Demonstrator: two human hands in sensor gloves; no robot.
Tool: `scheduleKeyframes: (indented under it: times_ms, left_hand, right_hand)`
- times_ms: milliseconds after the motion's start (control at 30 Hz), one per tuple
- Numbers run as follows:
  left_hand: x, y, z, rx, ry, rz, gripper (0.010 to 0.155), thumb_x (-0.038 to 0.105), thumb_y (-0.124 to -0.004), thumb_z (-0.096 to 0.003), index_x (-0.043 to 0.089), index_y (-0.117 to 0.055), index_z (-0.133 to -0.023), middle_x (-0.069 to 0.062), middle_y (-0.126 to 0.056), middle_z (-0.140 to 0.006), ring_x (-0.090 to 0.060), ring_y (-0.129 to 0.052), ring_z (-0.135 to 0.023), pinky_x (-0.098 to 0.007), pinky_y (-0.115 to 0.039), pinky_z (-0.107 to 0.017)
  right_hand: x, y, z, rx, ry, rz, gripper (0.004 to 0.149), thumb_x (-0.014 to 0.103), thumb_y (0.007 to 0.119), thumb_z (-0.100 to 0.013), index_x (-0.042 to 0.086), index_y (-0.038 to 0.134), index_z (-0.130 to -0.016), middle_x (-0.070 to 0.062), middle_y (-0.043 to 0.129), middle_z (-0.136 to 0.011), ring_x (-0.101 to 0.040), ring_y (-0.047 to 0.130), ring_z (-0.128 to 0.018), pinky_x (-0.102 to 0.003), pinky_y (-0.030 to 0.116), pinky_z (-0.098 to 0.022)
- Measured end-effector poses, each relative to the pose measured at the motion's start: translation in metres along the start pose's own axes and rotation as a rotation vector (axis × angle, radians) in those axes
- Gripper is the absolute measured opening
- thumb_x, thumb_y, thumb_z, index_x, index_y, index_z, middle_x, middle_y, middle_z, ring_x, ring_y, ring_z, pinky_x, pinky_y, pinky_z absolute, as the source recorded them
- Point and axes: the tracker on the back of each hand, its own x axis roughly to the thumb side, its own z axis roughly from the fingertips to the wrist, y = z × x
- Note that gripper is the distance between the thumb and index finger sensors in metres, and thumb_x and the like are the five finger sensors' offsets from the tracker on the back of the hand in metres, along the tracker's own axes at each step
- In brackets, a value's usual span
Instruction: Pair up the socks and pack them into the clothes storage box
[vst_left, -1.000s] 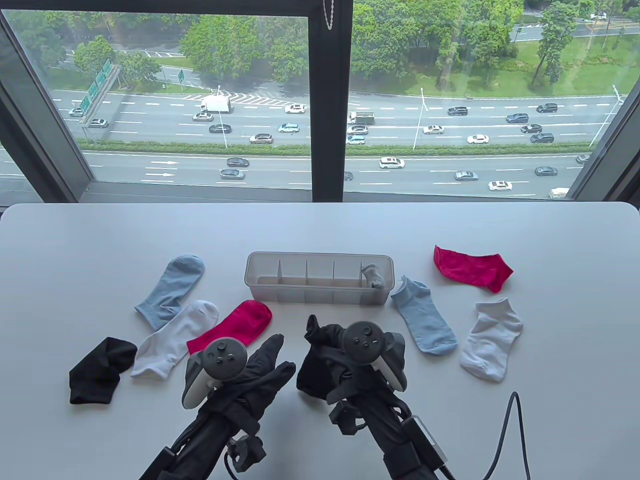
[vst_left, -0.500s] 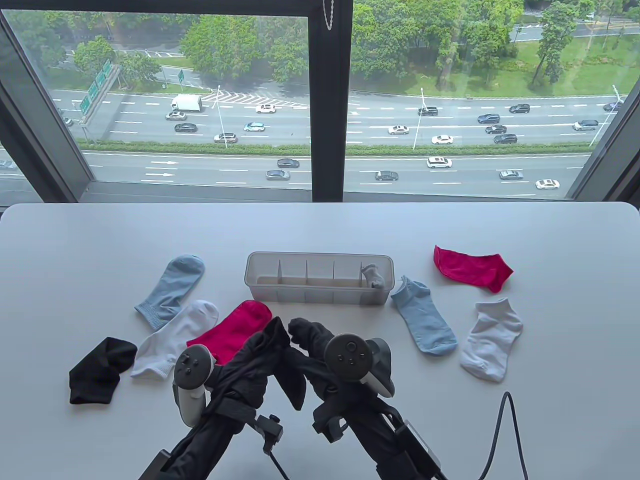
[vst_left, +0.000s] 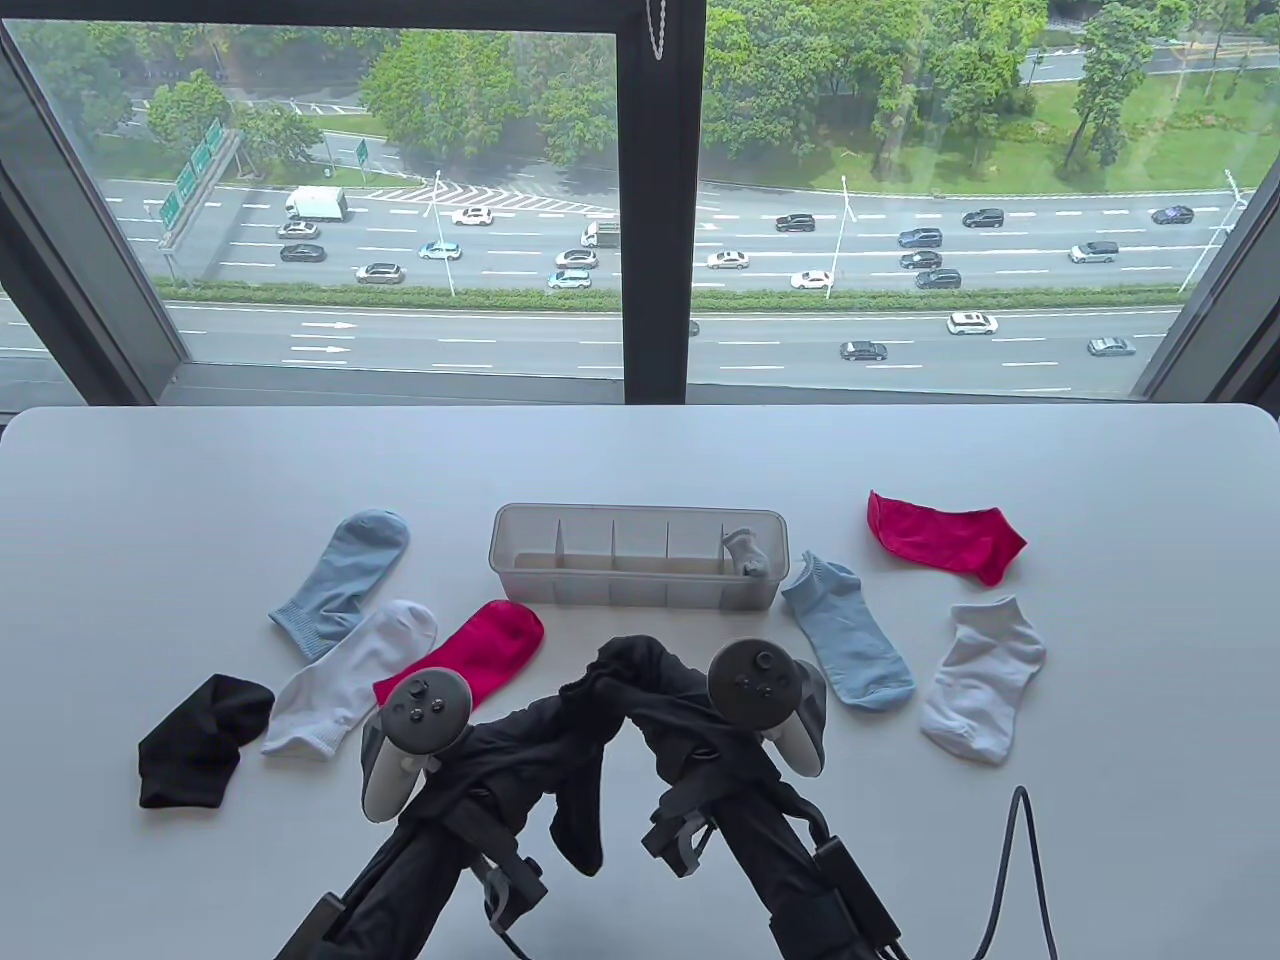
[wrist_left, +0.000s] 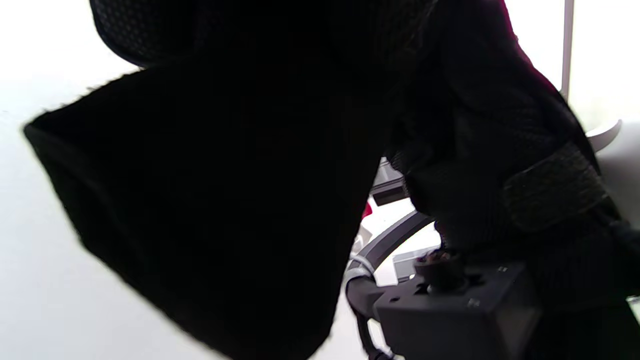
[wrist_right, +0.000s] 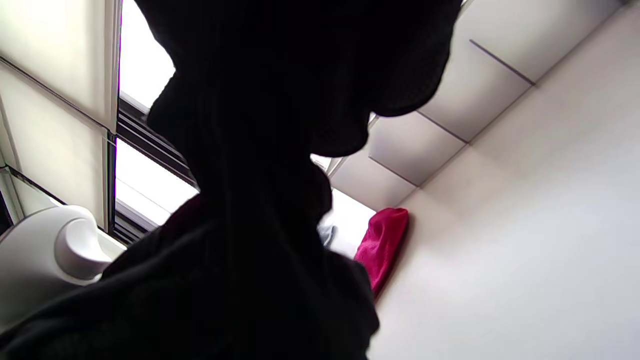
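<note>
Table view: limp knit black sock (vst_left: 585, 790), both hands.

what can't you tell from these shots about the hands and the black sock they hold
- Fingertips of left hand and right hand: table view, black gloves blend into the black sock, so the exact grip is unclear.
- Left wrist view: the dark sock fills the frame, underexposed.
- Right wrist view: dark fabric blocks most; only a red sock shows.
- Grey item in the box: too small to identify.
</note>
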Motion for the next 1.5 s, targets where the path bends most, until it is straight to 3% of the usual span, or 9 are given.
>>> scheduleKeyframes:
  times_ms: [100, 367, 467, 633, 867, 967, 1033, 1333, 1500]
  left_hand:
    - [-0.01, 0.006, 0.001, 0.091, 0.073, -0.197, 0.039, 0.02, -0.07, -0.0576, 0.015, -0.075, -0.096, -0.018, -0.091, -0.084, -0.04, -0.094, -0.069, -0.063, -0.072, -0.06]
    - [0.005, 0.011, 0.004, 0.074, -0.204, 0.272, 0.066, 0.041, -0.069, -0.0579, 0.015, -0.045, -0.113, -0.024, -0.03, -0.12, -0.052, -0.034, -0.11, -0.076, -0.03, -0.073]
    - [0.005, 0.021, 0.013, 0.324, -0.17, 0.243, 0.039, 0.024, -0.066, -0.0591, 0.011, -0.069, -0.096, -0.027, -0.079, -0.1, -0.051, -0.084, -0.087, -0.067, -0.064, -0.067]
    - [0.014, 0.021, 0.012, 0.248, -0.205, 0.126, 0.04, 0.022, -0.064, -0.0595, 0.015, -0.067, -0.098, -0.016, -0.099, -0.073, -0.034, -0.106, -0.056, -0.056, -0.085, -0.048]
    - [0.001, 0.007, 0.003, 0.174, 0.027, 0.008, 0.042, 0.029, -0.071, -0.0578, 0.004, -0.073, -0.092, -0.012, -0.101, -0.049, -0.023, -0.105, -0.023, -0.05, -0.088, -0.029]
    - [-0.013, -0.006, -0.005, 0.051, 0.148, -0.285, 0.066, 0.036, -0.071, -0.0575, 0.005, -0.046, -0.11, -0.03, -0.071, -0.103, -0.054, -0.079, -0.087, -0.068, -0.065, -0.061]
    - [-0.015, -0.006, -0.005, 0.046, 0.179, -0.484, 0.073, 0.04, -0.069, -0.0573, 0.012, -0.034, -0.115, -0.025, -0.039, -0.12, -0.056, -0.041, -0.11, -0.075, -0.042, -0.073]
    - [-0.005, 0.04, 0.015, 0.142, 0.23, -0.626, 0.075, 0.046, -0.063, -0.0579, 0.027, -0.015, -0.113, -0.001, 0.002, -0.119, -0.03, 0.009, -0.112, -0.066, 0.001, -0.074]
    - [-0.03, 0.107, 0.047, 0.342, 0.378, -0.551, 0.074, 0.044, -0.063, -0.0586, 0.026, -0.016, -0.113, -0.002, 0.0, -0.12, -0.031, 0.007, -0.113, -0.066, -0.002, -0.075]
  right_hand:
    - [0.0, -0.021, 0.001, -0.042, -0.017, -0.025, 0.046, 0.032, 0.075, -0.059, 0.014, 0.06, -0.099, -0.007, 0.089, -0.075, -0.022, 0.094, -0.066, -0.049, 0.076, -0.062]
    - [0.023, 0.009, 0.001, 0.079, -0.098, 0.124, 0.047, 0.041, 0.078, -0.055, 0.019, 0.066, -0.096, -0.003, 0.09, -0.072, -0.018, 0.094, -0.062, -0.048, 0.077, -0.063]
    - [0.023, 0.009, -0.002, 0.158, -0.083, 0.136, 0.052, 0.038, 0.078, -0.054, 0.015, 0.067, -0.1, -0.005, 0.09, -0.073, -0.019, 0.094, -0.062, -0.051, 0.076, -0.063]
    - [0.017, 0.002, 0.0, 0.163, -0.083, 0.101, 0.042, 0.029, 0.072, -0.059, 0.016, 0.067, -0.098, -0.019, 0.078, -0.098, -0.041, 0.086, -0.084, -0.059, 0.072, -0.066]
    - [-0.005, 0.008, -0.005, 0.261, 0.076, 0.219, 0.044, 0.026, 0.07, -0.059, 0.013, 0.064, -0.1, -0.012, 0.091, -0.072, -0.003, 0.092, -0.038, -0.036, 0.086, -0.05]
    - [-0.044, 0.019, -0.008, 0.242, 0.202, 0.384, 0.054, 0.031, 0.071, -0.06, 0.012, 0.055, -0.108, -0.017, 0.081, -0.09, -0.024, 0.092, -0.069, -0.053, 0.072, -0.066]
    - [-0.06, 0.022, -0.004, 0.322, 0.254, 0.475, 0.07, 0.037, 0.066, -0.061, 0.008, 0.032, -0.115, -0.031, 0.04, -0.117, -0.059, 0.033, -0.104, -0.074, 0.045, -0.069]
    - [-0.053, 0.055, 0.002, 0.725, 0.372, 0.567, 0.067, 0.045, 0.047, -0.063, 0.013, 0.027, -0.117, -0.024, 0.019, -0.123, -0.049, 0.009, -0.107, -0.076, 0.02, -0.07]
    - [-0.039, 0.036, 0.001, 0.516, 0.196, 0.643, 0.068, 0.048, 0.047, -0.062, 0.017, 0.022, -0.116, -0.023, 0.011, -0.122, -0.046, -0.001, -0.105, -0.073, 0.014, -0.069]
